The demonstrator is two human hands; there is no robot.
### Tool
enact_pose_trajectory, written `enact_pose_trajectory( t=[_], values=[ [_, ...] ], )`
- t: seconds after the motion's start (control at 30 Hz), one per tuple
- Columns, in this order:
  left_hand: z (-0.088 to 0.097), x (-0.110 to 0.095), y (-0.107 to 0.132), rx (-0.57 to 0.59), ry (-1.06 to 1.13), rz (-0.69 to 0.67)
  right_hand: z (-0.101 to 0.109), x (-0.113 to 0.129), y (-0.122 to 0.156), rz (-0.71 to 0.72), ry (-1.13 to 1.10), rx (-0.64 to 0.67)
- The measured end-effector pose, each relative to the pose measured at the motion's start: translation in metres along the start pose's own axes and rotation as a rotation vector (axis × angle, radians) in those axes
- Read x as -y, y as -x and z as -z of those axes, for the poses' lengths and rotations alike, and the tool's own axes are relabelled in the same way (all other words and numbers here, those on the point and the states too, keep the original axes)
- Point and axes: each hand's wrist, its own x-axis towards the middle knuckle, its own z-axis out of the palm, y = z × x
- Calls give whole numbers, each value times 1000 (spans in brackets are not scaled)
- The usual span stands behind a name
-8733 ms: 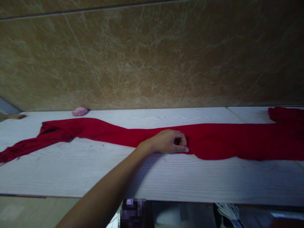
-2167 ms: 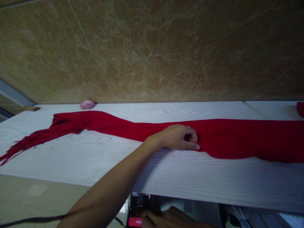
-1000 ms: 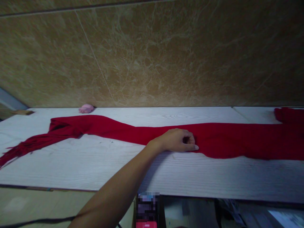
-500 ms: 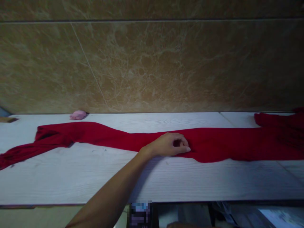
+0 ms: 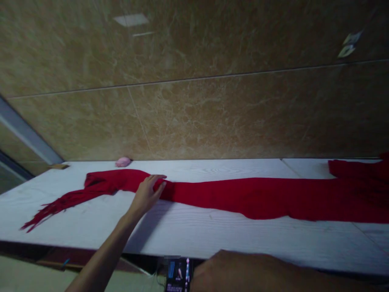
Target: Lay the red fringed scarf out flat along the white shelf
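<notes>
One long red cloth [image 5: 267,198] lies lengthwise on the white bench [image 5: 249,239], in front of the tiled wall [image 5: 219,117]. Our left hand [image 5: 147,192] rests on its narrower left part, thumb and fingers parted with red fabric between them; whether they pinch it, we cannot say. Progress, as we judge it: the broad middle-to-right stretch is laid out nearly flat, though its near edge is wavy; the left end is not straightened, being folded over and tapering into a twisted, fringed tail, and a folded portion sits behind the cloth at far right. Our right hand [image 5: 225,269] is at the lower edge, just beside a lit phone [image 5: 178,275]; its fingers are hidden, so their grip is undetermined. The cloth's right end is cut off by the frame, the phone's lower part likewise, and its screen text is illegible.
</notes>
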Motion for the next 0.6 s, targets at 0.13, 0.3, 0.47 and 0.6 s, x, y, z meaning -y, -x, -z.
enact_pose_trajectory(
  t=[0.13, 0.3, 0.47, 0.6],
  values=[
    [40, 34, 18, 104, -71, 151, 6, 8, 6, -68, -19, -32],
    [55, 41, 20, 267, -137, 151, -7, 31, 36, -79, 108, -60],
    [45, 75, 15, 222, -391, 180, 1, 19, 76, -179, 221, -246],
    [51, 116, 11, 163, -313, 149, 38, -17, 130, -399, 344, -560]
  ],
)
